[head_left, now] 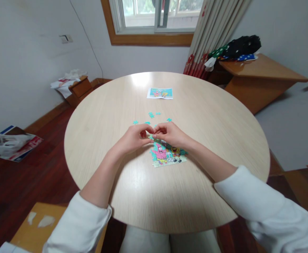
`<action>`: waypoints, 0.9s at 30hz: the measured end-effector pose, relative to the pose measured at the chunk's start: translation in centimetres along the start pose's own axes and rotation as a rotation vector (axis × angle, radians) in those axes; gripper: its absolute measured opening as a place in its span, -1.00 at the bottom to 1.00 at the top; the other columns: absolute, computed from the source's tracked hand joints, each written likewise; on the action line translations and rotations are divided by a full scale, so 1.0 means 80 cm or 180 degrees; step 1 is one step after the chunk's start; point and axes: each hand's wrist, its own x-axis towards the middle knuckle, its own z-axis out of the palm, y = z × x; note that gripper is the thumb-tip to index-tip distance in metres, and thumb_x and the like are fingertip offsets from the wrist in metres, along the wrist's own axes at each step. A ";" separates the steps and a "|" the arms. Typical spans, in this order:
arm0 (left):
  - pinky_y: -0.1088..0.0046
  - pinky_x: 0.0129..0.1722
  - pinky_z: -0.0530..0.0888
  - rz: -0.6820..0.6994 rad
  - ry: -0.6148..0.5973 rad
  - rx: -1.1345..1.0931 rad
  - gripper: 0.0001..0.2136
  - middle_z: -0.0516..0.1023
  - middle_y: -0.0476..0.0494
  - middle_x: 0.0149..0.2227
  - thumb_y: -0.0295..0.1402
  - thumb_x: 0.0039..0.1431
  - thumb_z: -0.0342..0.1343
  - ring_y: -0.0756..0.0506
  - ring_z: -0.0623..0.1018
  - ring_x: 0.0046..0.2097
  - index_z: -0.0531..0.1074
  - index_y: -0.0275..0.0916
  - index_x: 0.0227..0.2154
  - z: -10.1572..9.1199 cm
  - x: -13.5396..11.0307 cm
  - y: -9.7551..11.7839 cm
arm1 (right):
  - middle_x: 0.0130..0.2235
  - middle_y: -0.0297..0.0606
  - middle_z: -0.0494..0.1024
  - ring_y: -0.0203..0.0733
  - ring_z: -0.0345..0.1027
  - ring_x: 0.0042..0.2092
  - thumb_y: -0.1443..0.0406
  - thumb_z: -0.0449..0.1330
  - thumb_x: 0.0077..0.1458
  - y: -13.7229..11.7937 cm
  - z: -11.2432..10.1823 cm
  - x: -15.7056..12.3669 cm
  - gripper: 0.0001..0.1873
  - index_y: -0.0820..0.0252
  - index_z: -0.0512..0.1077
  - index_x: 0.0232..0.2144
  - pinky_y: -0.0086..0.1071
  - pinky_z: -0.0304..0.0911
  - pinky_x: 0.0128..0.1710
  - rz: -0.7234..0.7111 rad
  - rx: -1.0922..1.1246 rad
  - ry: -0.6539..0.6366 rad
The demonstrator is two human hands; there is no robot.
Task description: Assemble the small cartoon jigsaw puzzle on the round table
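Two bare hands are meeting over the middle of the round counter (pixel 209 140), and we are reading them from the left. We are bringing our left hand (pixel 134 138) in from the lower left, with the forearm lying low across the wood, the wrist bending inward and the sleeve sitting back near the elbow. Its fingers (pixel 145 130) are curling nearly closed and pinching against the thumb on what looks like a small teal piece (pixel 151 137) at the upper left edge of the puzzle (pixel 166 156). Our right hand (pixel 171 135) is mirroring that pose, knuckles up and forearm crossing the puzzle's right side. Its fingers (pixel 160 130) are drawn in tight, and their tips are touching the same piece; we cannot tell which hand is bearing more of it. By our judgement the work is well under way but not finished. The lower part of the puzzle is lying joined, with a pink figure and a yellow one showing. Its upper edge is sitting hidden under the hands. A few loose pieces (pixel 151 114) are lying scattered just beyond the fingertips, waiting to be fitted. Farther off, the reference picture (pixel 160 93) is lying flat and apart.
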 end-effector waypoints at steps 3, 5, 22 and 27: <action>0.46 -0.38 0.30 -0.0064 -0.0025 0.0158 -0.91 0.48 -0.06 -0.45 -0.42 -0.01 0.20 0.01 0.38 -0.40 0.49 -0.28 -0.39 -0.002 0.000 -0.002 | -0.44 -0.28 0.55 -0.28 0.41 -0.37 0.35 0.29 -0.06 0.003 0.003 0.001 -0.94 0.20 0.45 -0.47 -0.35 0.33 -0.32 0.0062 0.0028 -0.0030; 0.46 -0.39 0.29 -0.0103 -0.0056 0.0198 -0.94 0.47 -0.05 -0.48 -0.43 0.00 0.18 0.01 0.38 -0.42 0.49 -0.30 -0.42 -0.004 0.001 -0.004 | -0.45 -0.29 0.55 -0.28 0.42 -0.38 0.35 0.29 -0.07 0.004 0.003 0.001 -0.94 0.21 0.46 -0.47 -0.35 0.33 -0.32 0.0072 0.0033 -0.0025; 0.48 -0.43 0.30 -0.0493 -0.0189 0.0008 -0.92 0.52 -0.08 -0.52 -0.46 -0.03 0.12 0.01 0.41 -0.46 0.50 -0.30 -0.54 0.001 0.005 -0.016 | -0.48 -0.30 0.48 -0.26 0.34 -0.40 0.37 0.22 -0.05 0.007 -0.012 -0.003 -0.97 0.19 0.47 -0.46 -0.37 0.22 -0.38 -0.0344 -0.1407 0.0131; 0.47 -0.40 0.30 -0.0490 -0.0139 0.0164 -0.91 0.52 -0.08 -0.53 -0.48 -0.03 0.11 0.00 0.42 -0.45 0.51 -0.29 -0.54 0.002 0.006 -0.018 | -0.40 -0.29 0.49 -0.26 0.33 -0.35 0.41 0.27 -0.12 0.001 -0.013 -0.008 -0.92 0.17 0.46 -0.48 -0.37 0.19 -0.34 -0.0418 -0.1851 0.0007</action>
